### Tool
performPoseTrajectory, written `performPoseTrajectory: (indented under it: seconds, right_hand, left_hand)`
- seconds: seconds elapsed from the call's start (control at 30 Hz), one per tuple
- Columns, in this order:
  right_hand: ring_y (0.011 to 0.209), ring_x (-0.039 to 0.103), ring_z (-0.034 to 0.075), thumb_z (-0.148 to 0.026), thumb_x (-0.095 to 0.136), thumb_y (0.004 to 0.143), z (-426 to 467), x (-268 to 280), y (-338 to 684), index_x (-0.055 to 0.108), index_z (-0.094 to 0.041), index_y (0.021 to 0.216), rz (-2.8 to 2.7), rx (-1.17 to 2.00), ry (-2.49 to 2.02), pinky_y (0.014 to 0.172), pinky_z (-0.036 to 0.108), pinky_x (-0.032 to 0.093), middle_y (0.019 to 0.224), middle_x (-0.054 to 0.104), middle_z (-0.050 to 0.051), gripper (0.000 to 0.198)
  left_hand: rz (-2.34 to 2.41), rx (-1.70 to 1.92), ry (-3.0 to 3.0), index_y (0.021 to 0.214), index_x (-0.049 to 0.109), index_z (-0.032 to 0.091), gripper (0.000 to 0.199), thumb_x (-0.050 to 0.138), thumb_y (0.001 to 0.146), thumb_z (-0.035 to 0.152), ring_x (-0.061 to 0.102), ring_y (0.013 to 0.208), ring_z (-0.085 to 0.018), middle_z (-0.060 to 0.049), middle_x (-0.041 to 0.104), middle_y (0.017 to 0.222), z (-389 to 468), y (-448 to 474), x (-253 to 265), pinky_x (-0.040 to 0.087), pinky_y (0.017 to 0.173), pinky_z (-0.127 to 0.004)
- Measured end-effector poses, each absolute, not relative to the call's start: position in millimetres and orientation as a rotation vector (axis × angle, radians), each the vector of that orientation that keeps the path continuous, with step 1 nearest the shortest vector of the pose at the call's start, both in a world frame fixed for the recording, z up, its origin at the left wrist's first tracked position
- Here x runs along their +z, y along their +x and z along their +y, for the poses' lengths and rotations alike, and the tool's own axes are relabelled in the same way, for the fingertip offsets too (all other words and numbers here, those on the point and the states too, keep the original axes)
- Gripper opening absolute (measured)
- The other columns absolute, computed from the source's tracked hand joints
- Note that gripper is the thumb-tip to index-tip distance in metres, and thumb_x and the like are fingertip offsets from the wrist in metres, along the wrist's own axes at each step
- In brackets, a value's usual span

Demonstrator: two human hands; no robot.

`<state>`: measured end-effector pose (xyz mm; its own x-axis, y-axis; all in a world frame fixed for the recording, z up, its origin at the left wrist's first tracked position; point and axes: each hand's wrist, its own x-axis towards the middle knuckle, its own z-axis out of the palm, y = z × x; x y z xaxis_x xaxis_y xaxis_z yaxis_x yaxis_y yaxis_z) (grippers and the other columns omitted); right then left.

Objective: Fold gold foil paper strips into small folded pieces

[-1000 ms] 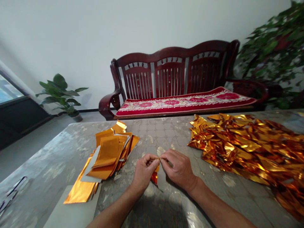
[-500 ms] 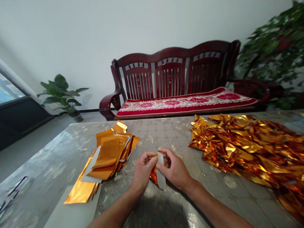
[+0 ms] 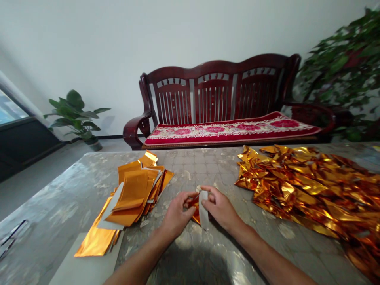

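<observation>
Between my hands, above the table's near middle, is a partly folded sheet of gold foil paper (image 3: 203,213), its pale grey backing facing me and a bit of shiny orange-gold showing at its left. My left hand (image 3: 179,209) pinches the gold side with thumb and fingers. On the other side, my right hand (image 3: 218,206) grips the pale strip, thumb in front and index finger over the top edge. Flat gold foil sheets (image 3: 133,190) lie in a fanned stack to the left. A large heap of folded gold foil pieces (image 3: 297,190) spreads across the right.
The table (image 3: 208,162) has a grey patterned cover. A pale board (image 3: 86,263) lies under the stack's near end, and glasses (image 3: 13,237) rest at the left edge. Behind stand a dark wooden bench (image 3: 213,95) with a red floral cushion, a potted plant (image 3: 75,114) and a leafy plant (image 3: 344,71).
Both hands have shifted slightly, turning the foil paper between them. The left fingers have moved round its gold side, and the pale strip sits a little further right. The view has moved a little.
</observation>
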<state>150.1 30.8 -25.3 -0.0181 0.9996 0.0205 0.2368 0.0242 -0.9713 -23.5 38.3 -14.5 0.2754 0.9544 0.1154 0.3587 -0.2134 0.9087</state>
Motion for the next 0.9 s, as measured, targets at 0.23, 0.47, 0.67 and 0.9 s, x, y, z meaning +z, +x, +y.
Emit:
performPoseTrajectory:
  seconds: [0.23, 0.47, 0.67, 0.9]
  right_hand:
    - [0.074, 0.062, 0.018, -0.018, 0.057, 0.08, 26, -16, 151, 0.069, -0.024, 0.11, -1.818, 0.537, -1.639, 0.064, 0.028, 0.041, 0.081, 0.067, 0.002, 0.033]
    - [0.095, 0.06, 0.019, -0.023, 0.062, 0.089, 33, -16, 153, 0.072, -0.026, 0.096, -1.973, 0.314, -1.556, 0.079, 0.029, 0.042, 0.094, 0.067, 0.003, 0.014]
    - [0.092, 0.057, 0.017, -0.024, 0.062, 0.091, 41, -17, 157, 0.072, -0.026, 0.088, -2.162, 0.275, -1.521, 0.077, 0.028, 0.039, 0.089, 0.066, 0.0, 0.01]
    - [0.091, 0.057, 0.018, -0.027, 0.06, 0.092, 42, -18, 156, 0.067, -0.023, 0.086, -2.199, 0.193, -1.586, 0.074, 0.028, 0.038, 0.09, 0.064, 0.002, 0.01]
  left_hand:
    - [1.463, 0.862, 1.965, 0.086, 0.074, 0.022, 0.018, 0.057, 0.085, 0.026, 0.064, 0.08, -0.02, -0.004, 0.073, 0.083, 43, -27, -21, 0.045, 0.075, -0.029]
    - [1.452, 0.823, 2.177, 0.084, 0.074, 0.023, 0.014, 0.06, 0.085, 0.024, 0.062, 0.08, -0.019, -0.003, 0.07, 0.08, 43, -25, -22, 0.041, 0.073, -0.027]
    - [1.522, 0.633, 2.213, 0.086, 0.07, 0.021, 0.014, 0.057, 0.087, 0.019, 0.061, 0.084, -0.016, -0.002, 0.067, 0.084, 44, -26, -18, 0.039, 0.075, -0.024]
    - [1.526, 0.619, 2.184, 0.086, 0.065, 0.022, 0.012, 0.055, 0.084, 0.015, 0.059, 0.077, -0.013, 0.002, 0.066, 0.081, 46, -28, -15, 0.036, 0.068, -0.022]
